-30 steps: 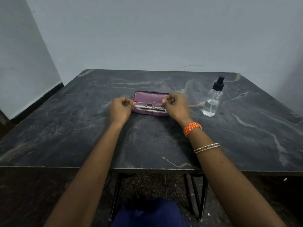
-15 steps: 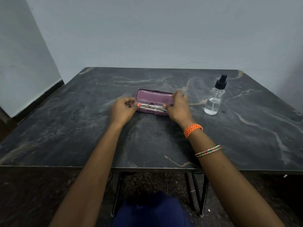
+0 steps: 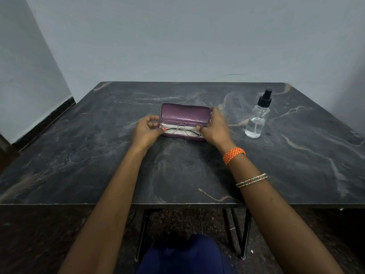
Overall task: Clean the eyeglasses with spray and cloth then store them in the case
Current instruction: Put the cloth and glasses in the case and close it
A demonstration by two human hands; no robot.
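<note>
A purple eyeglass case (image 3: 185, 115) stands open at the table's middle, its lid upright. Thin metal-framed eyeglasses (image 3: 181, 128) lie folded inside it on a white cloth (image 3: 175, 132). My left hand (image 3: 147, 130) is at the case's left end, its thumb and fingers pinched on the eyeglasses' left end. At the right end, my right hand (image 3: 215, 128) wraps around the case, with its fingers behind the lid's right edge and its thumb by the eyeglasses' right end. To the right stands a clear spray bottle (image 3: 256, 119) with a black nozzle, apart from both hands.
The dark marbled table (image 3: 98, 155) backs onto a pale wall, with another wall on the left. Its front edge (image 3: 177, 204) is close to me, and black metal legs show beneath. My knee in blue cloth is below the edge.
The eyeglasses went from being held over the case to lying inside it. My right fingers have stretched up to the lid's right edge, and my left hand has opened a little.
</note>
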